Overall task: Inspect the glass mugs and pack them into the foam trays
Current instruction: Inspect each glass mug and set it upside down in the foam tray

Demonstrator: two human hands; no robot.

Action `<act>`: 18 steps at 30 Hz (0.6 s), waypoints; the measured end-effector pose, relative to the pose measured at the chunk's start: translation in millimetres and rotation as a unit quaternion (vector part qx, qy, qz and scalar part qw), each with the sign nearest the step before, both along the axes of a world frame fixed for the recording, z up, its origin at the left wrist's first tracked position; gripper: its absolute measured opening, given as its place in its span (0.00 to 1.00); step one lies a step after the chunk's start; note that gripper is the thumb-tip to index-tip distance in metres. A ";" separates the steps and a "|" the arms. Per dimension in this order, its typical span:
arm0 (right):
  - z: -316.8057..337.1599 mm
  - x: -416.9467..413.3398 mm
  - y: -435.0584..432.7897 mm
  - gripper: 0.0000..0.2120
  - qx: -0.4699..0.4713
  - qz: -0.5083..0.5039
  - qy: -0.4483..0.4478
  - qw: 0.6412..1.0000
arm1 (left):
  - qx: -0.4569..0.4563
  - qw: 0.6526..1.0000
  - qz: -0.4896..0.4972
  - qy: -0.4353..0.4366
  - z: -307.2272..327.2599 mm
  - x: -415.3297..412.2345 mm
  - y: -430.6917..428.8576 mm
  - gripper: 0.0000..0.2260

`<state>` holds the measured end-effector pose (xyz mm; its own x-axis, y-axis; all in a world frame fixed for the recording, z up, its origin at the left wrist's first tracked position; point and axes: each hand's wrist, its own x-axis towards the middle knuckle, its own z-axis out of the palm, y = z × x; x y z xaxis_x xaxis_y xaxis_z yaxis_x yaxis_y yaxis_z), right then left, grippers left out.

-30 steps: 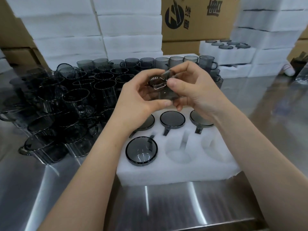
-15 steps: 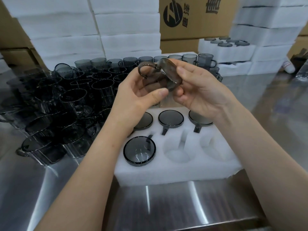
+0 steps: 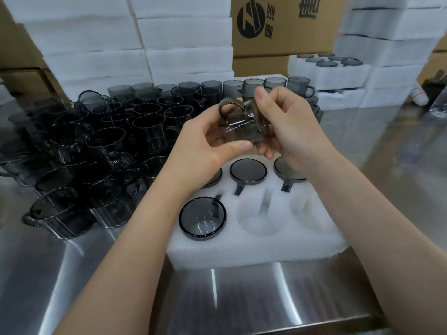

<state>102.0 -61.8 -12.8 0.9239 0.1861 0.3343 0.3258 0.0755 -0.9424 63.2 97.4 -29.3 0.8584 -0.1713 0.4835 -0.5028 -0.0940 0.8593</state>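
Note:
Both hands hold one smoky grey glass mug (image 3: 238,128) on its side above the foam tray, its handle up and to the left. My left hand (image 3: 205,143) grips its body from the left with the thumb underneath. My right hand (image 3: 285,126) grips the rim end from the right. The white foam tray (image 3: 254,247) lies on the steel table below. Several of its pockets hold mugs, among them one in the front left pocket (image 3: 202,217). The front middle pocket (image 3: 257,217) and the front right pocket are bare.
A dense crowd of loose grey mugs (image 3: 101,151) covers the table to the left and behind the tray. Stacks of white foam trays (image 3: 96,44) and cardboard boxes (image 3: 278,25) line the back. A packed tray (image 3: 329,68) sits at the back right. Bare steel table (image 3: 242,298) lies in front.
The mug has been turned in my hands: its handle now points up and left and its body lies sideways. Both hands stay above the tray.

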 end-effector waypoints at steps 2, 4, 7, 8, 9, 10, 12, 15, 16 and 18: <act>1.8 -0.4 0.2 0.14 0.013 0.011 0.037 0.999 | 0.025 1.000 0.001 0.004 0.5 -1.2 -0.6 0.29; 3.1 -1.8 0.2 0.14 0.010 0.040 0.076 0.996 | 0.047 0.999 0.002 0.015 0.1 -1.9 -0.2 0.37; 1.6 -3.4 1.5 0.12 0.013 0.095 0.098 0.991 | 0.089 0.995 0.026 0.029 1.0 -3.7 -0.3 0.45; 1.2 -3.9 2.1 0.11 0.016 0.110 0.099 0.989 | 0.092 0.995 0.038 0.030 0.9 -4.1 -0.4 0.47; 1.0 -4.4 2.3 0.10 0.018 0.123 0.097 0.987 | 0.092 0.994 0.052 0.028 0.4 -4.4 -0.7 0.48; 1.1 -4.5 2.3 0.09 0.019 0.136 0.096 0.986 | 0.094 0.993 0.067 0.021 -0.1 -4.4 -1.0 0.48; 0.3 -4.2 2.9 0.10 0.020 0.167 0.098 0.981 | 0.106 0.990 0.097 0.000 -0.8 -4.1 -1.3 0.45; -2.1 -5.0 7.1 0.16 0.000 0.186 0.086 0.979 | 0.114 0.984 0.131 -0.031 -1.4 -3.5 -2.3 0.36; -3.3 -5.6 8.9 0.19 -0.020 0.177 0.074 0.981 | 0.127 0.981 0.139 -0.044 -1.1 -4.0 -3.1 0.35; -5.5 -6.8 11.1 0.24 -0.067 0.149 0.044 0.986 | 0.157 0.974 0.150 -0.072 -0.6 -5.5 -4.1 0.33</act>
<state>95.2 -50.7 -18.3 0.8462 0.4901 0.2092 0.2246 0.0280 -0.9741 57.7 93.4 -29.9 0.8195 -0.0824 0.5671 -0.5260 -0.5012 0.6871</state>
